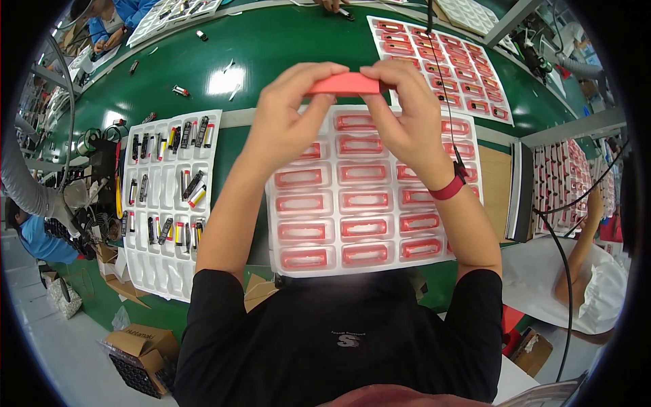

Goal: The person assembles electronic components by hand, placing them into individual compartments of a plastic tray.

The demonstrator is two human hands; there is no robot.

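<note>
- The left hand (288,115) pinches the left end of a pink plastic casing (344,84) between thumb and fingers.
- The right hand (410,112), with a red wristband (448,188) below it, pinches the right end likewise.
- The casing is raised over the far edge of a white compartment tray (336,217) of similar pink casings (365,256).
- To the left, another white tray (159,268) holds small black, yellow and red cylindrical parts (196,184).
</note>
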